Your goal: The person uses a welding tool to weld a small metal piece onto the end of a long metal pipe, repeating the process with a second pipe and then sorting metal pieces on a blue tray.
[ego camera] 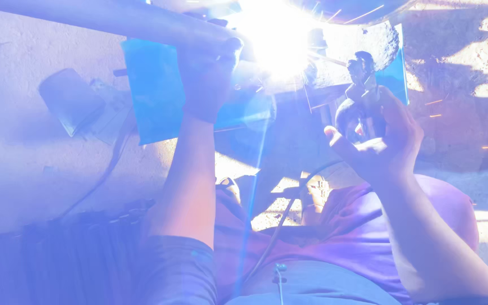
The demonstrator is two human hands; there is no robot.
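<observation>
My left hand (207,76) is raised and gripping a long metal bar (103,18) that runs from the upper left toward the middle. A blue-tinted flat panel (148,96) sits behind that hand. My right hand (382,138) is closed around the dark handle of a welding electrode holder (360,90), whose tip points toward a very bright white arc (275,36) at the top centre. The glare hides the joint itself. A cable (280,226) runs from the holder down past my lap.
Sparks (433,104) fly to the right over a dirt floor. A dark flat object (72,101) lies on the ground at left, with a thin cable (108,169) trailing from it. Dark ridged bars (57,254) fill the lower left. My feet in sandals (314,192) show below the work.
</observation>
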